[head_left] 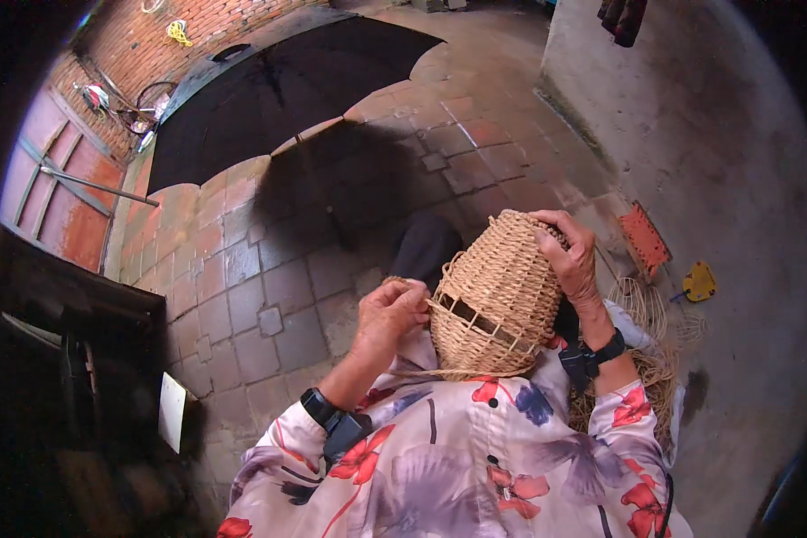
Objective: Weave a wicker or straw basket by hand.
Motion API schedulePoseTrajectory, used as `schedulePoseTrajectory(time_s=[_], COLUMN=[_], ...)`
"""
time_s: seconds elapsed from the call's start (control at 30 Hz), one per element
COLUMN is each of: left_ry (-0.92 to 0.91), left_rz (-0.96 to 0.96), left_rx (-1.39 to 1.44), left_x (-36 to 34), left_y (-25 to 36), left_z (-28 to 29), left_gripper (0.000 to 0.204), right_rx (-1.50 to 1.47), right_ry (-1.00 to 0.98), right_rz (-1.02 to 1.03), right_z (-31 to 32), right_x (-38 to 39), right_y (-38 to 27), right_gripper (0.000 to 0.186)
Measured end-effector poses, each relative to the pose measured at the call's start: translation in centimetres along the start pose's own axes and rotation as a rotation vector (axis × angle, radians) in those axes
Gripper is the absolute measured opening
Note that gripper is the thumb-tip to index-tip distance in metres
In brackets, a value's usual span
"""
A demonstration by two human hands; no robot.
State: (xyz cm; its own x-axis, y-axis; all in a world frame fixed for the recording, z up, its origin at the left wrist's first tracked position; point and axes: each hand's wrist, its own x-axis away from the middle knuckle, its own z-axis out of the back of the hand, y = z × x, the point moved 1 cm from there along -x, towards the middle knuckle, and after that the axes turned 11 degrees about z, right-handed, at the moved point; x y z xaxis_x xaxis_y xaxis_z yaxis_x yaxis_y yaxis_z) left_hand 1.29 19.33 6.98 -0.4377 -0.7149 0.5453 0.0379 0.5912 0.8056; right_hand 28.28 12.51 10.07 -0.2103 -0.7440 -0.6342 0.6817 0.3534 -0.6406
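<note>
A straw-coloured woven basket (502,269) sits in front of the person, its near end close to the flowered shirt (457,448), with the paved floor (278,282) beyond. Its long axis runs away from the body, leaning slightly right; the narrower end points forward. The weave is tight, ropy rows, except for a dark crosswise band nearer the shirt, where bare ribs bridge a gap. The left hand (390,314) pinches a strand at the basket's left side, fingertips pressed together. The right hand (569,255) grips the far right edge, thumb apart from the curled fingers. Loose cord (641,305) lies toward the floor's right edge.
</note>
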Motion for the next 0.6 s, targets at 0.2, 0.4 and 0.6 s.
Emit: schedulePoseTrajectory(time_s=[0.2, 0.4, 0.6], left_ry=[-0.214, -0.083, -0.140], left_rz=[0.012, 0.053, 0.123], left_rx=[-0.093, -0.333, -0.295], left_x=[-0.1, 0.5, -0.3], left_y=[0.5, 1.7, 1.4], left_z=[0.3, -1.0, -0.7], left_gripper=[0.015, 0.014, 0.017], right_rx=[0.003, 0.007, 0.037], right_ry=[-0.005, 0.002, 0.021], right_rz=[-0.040, -0.006, 0.065], right_z=[-0.1, 0.1, 0.5], right_x=[0.0, -0.5, -1.1], right_y=[-0.3, -1.1, -1.8], right_gripper=[0.020, 0.023, 0.020])
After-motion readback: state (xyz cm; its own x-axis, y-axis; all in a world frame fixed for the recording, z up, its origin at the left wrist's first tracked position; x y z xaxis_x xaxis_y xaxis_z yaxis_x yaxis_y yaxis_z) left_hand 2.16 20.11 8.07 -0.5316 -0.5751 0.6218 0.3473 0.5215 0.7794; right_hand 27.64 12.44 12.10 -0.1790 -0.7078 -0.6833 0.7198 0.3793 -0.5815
